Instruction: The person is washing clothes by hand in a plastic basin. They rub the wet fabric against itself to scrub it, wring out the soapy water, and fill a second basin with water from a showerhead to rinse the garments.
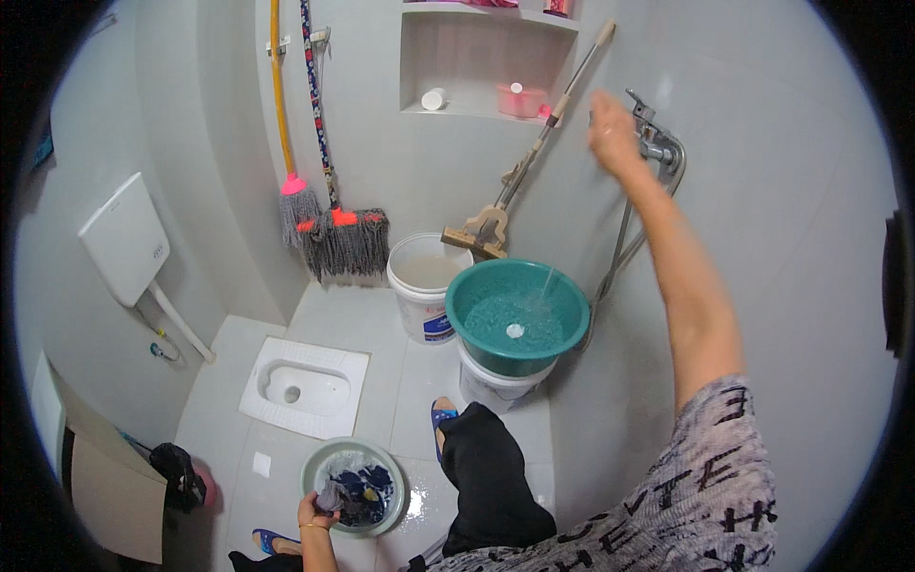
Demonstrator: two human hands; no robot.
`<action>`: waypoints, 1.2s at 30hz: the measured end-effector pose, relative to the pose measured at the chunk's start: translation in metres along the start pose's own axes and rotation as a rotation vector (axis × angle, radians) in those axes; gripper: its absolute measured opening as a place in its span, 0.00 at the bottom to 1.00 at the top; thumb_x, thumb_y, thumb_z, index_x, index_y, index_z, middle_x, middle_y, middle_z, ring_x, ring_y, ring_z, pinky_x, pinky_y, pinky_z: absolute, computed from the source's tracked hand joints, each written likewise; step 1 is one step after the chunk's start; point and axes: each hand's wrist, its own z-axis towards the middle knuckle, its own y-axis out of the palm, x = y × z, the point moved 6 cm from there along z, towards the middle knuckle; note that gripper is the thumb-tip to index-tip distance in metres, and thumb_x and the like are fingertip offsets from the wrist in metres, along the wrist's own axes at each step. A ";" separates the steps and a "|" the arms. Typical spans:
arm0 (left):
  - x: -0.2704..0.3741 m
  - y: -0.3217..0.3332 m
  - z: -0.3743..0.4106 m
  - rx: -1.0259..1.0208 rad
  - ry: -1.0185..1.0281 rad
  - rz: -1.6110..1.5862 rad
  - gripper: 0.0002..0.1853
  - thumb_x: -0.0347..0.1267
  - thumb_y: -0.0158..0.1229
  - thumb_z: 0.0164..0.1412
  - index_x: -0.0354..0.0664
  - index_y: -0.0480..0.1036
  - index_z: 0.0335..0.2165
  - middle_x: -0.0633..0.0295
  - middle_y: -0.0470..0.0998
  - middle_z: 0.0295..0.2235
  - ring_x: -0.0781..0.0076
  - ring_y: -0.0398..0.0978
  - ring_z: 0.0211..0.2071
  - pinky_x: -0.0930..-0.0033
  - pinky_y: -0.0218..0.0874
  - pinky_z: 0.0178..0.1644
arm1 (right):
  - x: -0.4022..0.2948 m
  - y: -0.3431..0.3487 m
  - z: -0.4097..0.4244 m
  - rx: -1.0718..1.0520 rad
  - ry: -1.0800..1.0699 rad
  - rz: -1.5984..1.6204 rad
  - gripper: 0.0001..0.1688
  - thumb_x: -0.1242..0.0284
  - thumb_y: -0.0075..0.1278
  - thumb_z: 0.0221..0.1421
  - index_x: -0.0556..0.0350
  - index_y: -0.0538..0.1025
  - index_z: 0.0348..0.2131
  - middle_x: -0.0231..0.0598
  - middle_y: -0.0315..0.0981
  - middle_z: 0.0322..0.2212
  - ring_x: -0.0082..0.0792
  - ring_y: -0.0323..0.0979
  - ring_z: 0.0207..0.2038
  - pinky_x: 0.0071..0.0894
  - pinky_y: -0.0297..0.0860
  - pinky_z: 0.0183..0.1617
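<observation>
My left hand (318,513) grips a wad of wet grey cloth (331,497) at the near left rim of a pale green basin (399,493). Dark blue cloth (372,486) lies in sudsy water in that basin. My right hand (613,139) is raised, fingers curled, at the wall-mounted chrome shower faucet (654,143). It hides part of the faucet, and I cannot tell whether it grips the spout. A stream of water (549,282) falls into a teal basin (518,350), which holds churning water and rests on a white bucket (500,386).
A white bucket of cloudy water (429,293) stands beside the teal basin. A sponge mop (525,161) leans above it. Two string mops (293,182) hang at the back wall. A squat toilet (307,386) is set in the wet tiled floor (422,429). A black bag (175,475) sits at left.
</observation>
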 end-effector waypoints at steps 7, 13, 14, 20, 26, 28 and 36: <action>-0.012 0.027 -0.003 0.009 0.012 -0.040 0.13 0.39 0.46 0.55 0.48 0.68 0.38 0.58 0.73 0.42 0.56 0.70 0.42 0.52 0.59 0.35 | 0.099 -0.007 0.028 -0.231 0.164 -0.094 0.34 0.74 0.47 0.46 0.63 0.58 0.53 0.52 0.56 0.54 0.48 0.55 0.56 0.38 0.53 0.60; -0.004 0.017 -0.014 -0.012 0.053 0.020 0.14 0.39 0.47 0.56 0.48 0.67 0.40 0.57 0.73 0.41 0.56 0.70 0.42 0.54 0.56 0.34 | 0.074 -0.007 0.004 -0.133 0.084 -0.048 0.31 0.76 0.48 0.43 0.64 0.62 0.49 0.54 0.62 0.48 0.50 0.61 0.51 0.40 0.59 0.55; -0.007 0.018 -0.017 0.009 0.051 0.009 0.14 0.39 0.47 0.56 0.48 0.67 0.40 0.58 0.73 0.41 0.57 0.70 0.42 0.53 0.56 0.35 | 0.071 -0.008 -0.001 -0.105 0.053 -0.068 0.30 0.77 0.48 0.42 0.64 0.63 0.48 0.54 0.63 0.47 0.50 0.61 0.51 0.41 0.59 0.54; -0.007 0.043 -0.052 0.070 0.106 -0.040 0.11 0.35 0.49 0.55 0.46 0.68 0.38 0.59 0.72 0.43 0.57 0.69 0.44 0.48 0.56 0.42 | -0.017 -0.008 -0.025 0.213 -0.213 0.159 0.24 0.79 0.47 0.42 0.63 0.67 0.43 0.53 0.69 0.38 0.52 0.67 0.43 0.43 0.64 0.48; 0.002 0.118 -0.151 0.107 0.257 0.047 0.09 0.31 0.52 0.56 0.37 0.68 0.35 0.56 0.74 0.32 0.65 0.76 0.30 0.70 0.72 0.27 | -0.279 0.033 -0.179 -0.992 -0.311 1.245 0.22 0.73 0.49 0.50 0.57 0.67 0.46 0.41 0.70 0.39 0.32 0.70 0.41 0.30 0.66 0.45; 0.005 0.157 -0.187 -0.082 0.290 -0.055 0.12 0.31 0.53 0.57 0.33 0.68 0.37 0.52 0.75 0.35 0.63 0.76 0.32 0.71 0.73 0.28 | -0.357 -0.003 -0.235 -1.170 -0.428 1.493 0.29 0.68 0.52 0.50 0.55 0.63 0.51 0.43 0.68 0.43 0.33 0.68 0.44 0.31 0.65 0.48; -0.012 0.232 -0.259 -0.094 0.348 -0.168 0.21 0.38 0.53 0.58 0.33 0.63 0.43 0.47 0.69 0.43 0.56 0.69 0.46 0.59 0.65 0.49 | -0.459 -0.046 -0.352 -1.732 -0.229 1.763 0.41 0.63 0.62 0.42 0.62 0.63 0.51 0.44 0.63 0.47 0.33 0.61 0.51 0.32 0.58 0.55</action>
